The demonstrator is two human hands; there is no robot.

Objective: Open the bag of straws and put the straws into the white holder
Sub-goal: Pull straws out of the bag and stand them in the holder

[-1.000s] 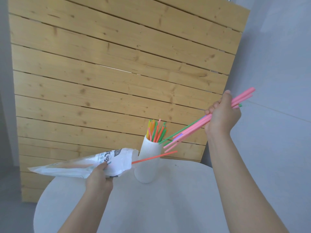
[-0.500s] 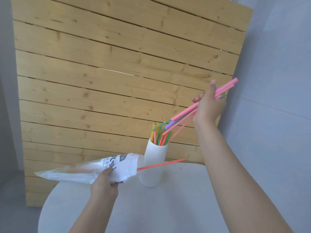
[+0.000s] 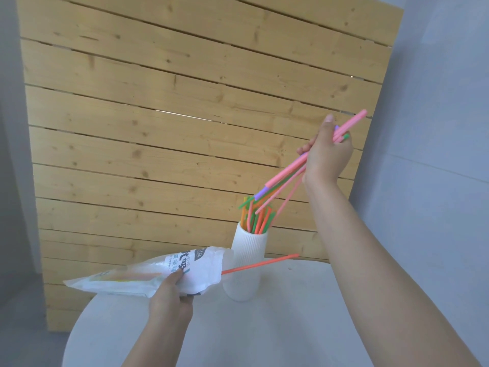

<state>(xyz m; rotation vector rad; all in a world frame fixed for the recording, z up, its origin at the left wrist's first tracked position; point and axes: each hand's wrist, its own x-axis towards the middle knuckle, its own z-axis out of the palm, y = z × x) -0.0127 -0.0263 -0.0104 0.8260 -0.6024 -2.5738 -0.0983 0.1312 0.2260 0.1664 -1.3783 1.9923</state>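
Gripping slanted straws above the white holder, the right hand is raised; left hand holds the bag.

Both forearms are bare from the lower frame edge up to the wrists, with no sleeve, watch, bracelet or glove showing, and the left hand and right hand wear no visible rings.
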